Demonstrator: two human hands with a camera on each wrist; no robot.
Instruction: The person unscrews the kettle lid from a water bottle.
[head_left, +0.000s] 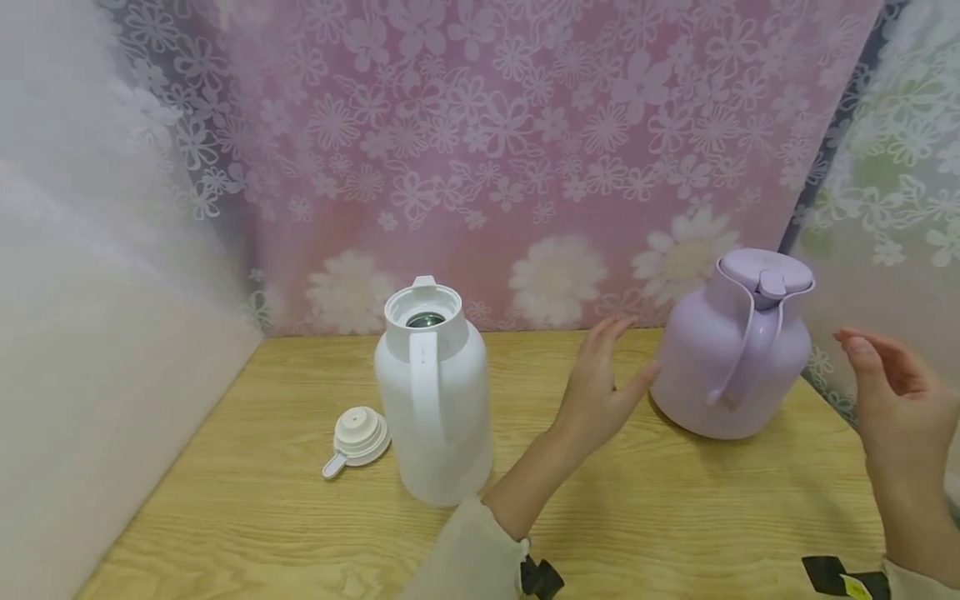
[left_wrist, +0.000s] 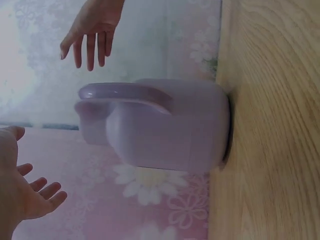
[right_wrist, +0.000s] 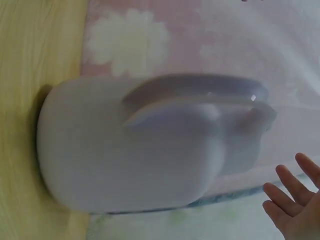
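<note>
A lilac thermos jug with its lid on stands at the right of the table, its handle facing the person. My left hand is at its left side, fingers spread; in the left wrist view a gap shows between that hand and the jug. To the jug's right, my right hand hangs in the air, apart from it, with fingers loosely bent and nothing held. The right wrist view shows these fingers spread near the jug's top.
Left of the left forearm, a white thermos jug stands upright with its mouth uncovered. Beside its base lies a white stopper with a small tab. Floral cloth hangs behind the wooden table, and pale sheets flank both sides.
</note>
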